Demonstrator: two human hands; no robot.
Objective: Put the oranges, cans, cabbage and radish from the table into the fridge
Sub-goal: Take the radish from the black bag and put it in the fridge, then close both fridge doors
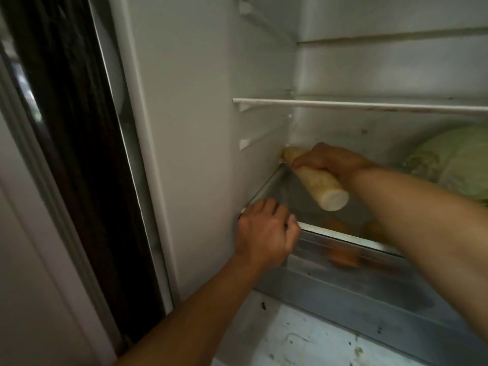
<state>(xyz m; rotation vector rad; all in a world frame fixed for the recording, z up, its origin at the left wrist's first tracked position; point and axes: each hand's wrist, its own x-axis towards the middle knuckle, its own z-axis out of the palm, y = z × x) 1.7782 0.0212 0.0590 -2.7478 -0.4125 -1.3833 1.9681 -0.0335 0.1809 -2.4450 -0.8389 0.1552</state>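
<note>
I am looking into the open fridge (200,107). My right hand (332,161) grips a long white radish (320,190) and holds it low over the glass shelf (340,235), its thin end near the back left corner. My left hand (264,233) rests with curled fingers on the shelf's front left corner. A pale green cabbage (454,162) sits on the same shelf at the right. Blurred oranges (343,256) show through the glass in the clear drawer (369,294) below. No cans are in view.
A white-edged shelf (356,104) spans the fridge above my hands, and rail slots run along the left inner wall. The dark door seal (87,159) and frame stand at the left. A speckled white surface (303,339) lies below the drawer.
</note>
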